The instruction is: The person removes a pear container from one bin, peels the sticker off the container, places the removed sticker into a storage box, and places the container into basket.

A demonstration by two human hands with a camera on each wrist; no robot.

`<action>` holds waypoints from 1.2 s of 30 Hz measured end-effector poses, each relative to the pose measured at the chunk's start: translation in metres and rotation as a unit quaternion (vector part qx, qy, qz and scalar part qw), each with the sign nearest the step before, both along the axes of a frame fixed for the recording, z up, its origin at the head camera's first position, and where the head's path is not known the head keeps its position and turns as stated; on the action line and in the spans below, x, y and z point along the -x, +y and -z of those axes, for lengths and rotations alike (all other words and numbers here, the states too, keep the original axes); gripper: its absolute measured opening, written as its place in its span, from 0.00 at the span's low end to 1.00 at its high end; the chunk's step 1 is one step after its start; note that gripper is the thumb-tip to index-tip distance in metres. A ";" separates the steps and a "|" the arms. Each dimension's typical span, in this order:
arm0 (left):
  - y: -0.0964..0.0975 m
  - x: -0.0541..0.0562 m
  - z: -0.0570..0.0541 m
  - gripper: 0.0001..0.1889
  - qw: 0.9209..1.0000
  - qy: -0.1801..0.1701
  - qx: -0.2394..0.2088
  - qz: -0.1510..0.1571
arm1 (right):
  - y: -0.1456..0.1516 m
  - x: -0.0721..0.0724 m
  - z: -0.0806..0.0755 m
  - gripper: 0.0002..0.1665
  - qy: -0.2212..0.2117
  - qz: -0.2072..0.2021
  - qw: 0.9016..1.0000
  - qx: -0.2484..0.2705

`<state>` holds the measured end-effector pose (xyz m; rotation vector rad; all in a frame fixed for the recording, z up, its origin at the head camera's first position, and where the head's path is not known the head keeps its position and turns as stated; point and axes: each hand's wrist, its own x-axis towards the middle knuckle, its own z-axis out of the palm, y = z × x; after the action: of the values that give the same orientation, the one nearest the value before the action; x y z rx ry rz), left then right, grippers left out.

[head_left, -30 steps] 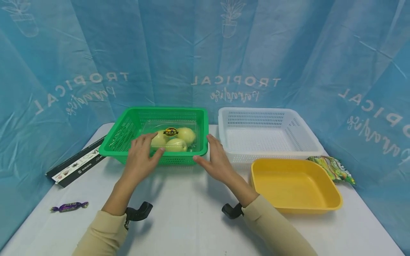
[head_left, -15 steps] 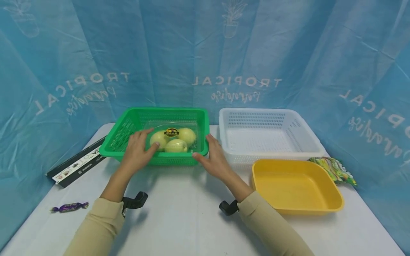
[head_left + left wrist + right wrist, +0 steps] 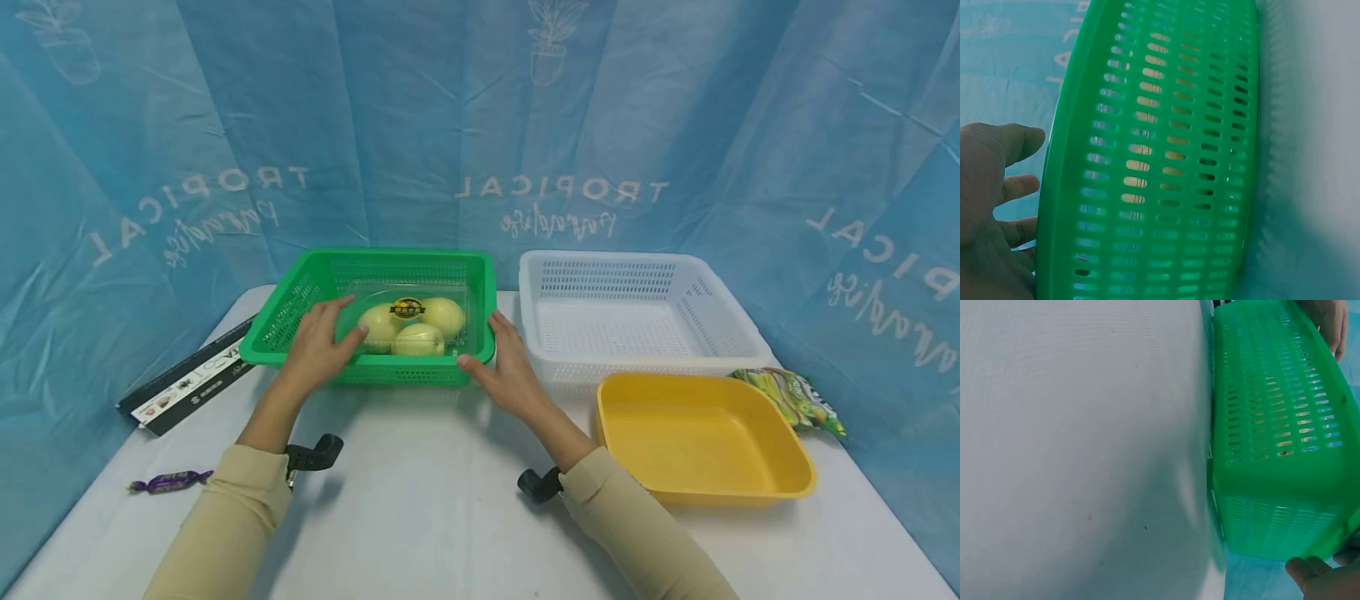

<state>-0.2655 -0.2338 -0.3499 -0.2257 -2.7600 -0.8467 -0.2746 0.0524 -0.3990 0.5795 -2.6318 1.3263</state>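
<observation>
A green basket (image 3: 363,372) at the back holds a clear plastic box with several pale yellow-green round fruits (image 3: 417,338) and a black-and-gold label. My left hand (image 3: 318,346) is over the basket's front left rim, fingers extended to the left of the fruit box, holding nothing. In the left wrist view its fingers (image 3: 1020,187) show beyond the rim, beside the slotted front wall. My right hand (image 3: 513,375) is at the basket's front right corner, thumb at the front rim and straight fingers along the right side. The right wrist view shows its fingertips (image 3: 1300,569) right at that corner.
A white basket (image 3: 637,364) stands right of the green one, with a yellow tray (image 3: 701,496) in front. A green snack packet (image 3: 795,400) lies behind the tray. On the left are a long black-and-white box (image 3: 191,379) and a purple-wrapped candy (image 3: 171,482). A blue curtain (image 3: 405,125) surrounds the table.
My left hand has shifted left, away from the fruits, and now lies lower over the front left rim. The right hand stays at the front right corner. The view has turned slightly.
</observation>
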 end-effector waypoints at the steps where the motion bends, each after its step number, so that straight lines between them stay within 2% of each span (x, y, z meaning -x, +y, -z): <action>1: -0.001 0.002 0.000 0.30 1.000 0.001 -0.001 0.002 | 0.000 0.000 0.000 0.50 -0.001 0.001 1.000 0.002; 5: -0.006 0.009 0.000 0.30 1.000 -0.008 0.001 0.006 | 0.000 0.001 0.002 0.49 -0.002 0.003 1.000 0.011; 14: -0.016 0.021 -0.002 0.32 0.997 -0.064 0.025 0.021 | 0.000 0.001 0.008 0.52 0.019 0.000 1.000 0.017; 21: -0.023 0.030 -0.004 0.34 0.993 -0.109 0.017 0.036 | 0.000 0.002 0.011 0.53 0.022 -0.001 1.000 0.015; 32: -0.030 0.042 -0.005 0.38 0.977 -0.203 -0.024 0.060 | 0.001 0.001 0.014 0.53 0.042 0.001 0.999 0.012; 36: -0.034 0.045 -0.005 0.38 0.970 -0.229 -0.054 0.066 | 0.001 0.001 0.014 0.54 0.044 0.002 0.999 0.006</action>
<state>-0.3106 -0.2683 -0.3448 -0.2172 -3.1329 -1.2148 -0.2759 0.0533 -0.4132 0.6152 -2.5516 1.2852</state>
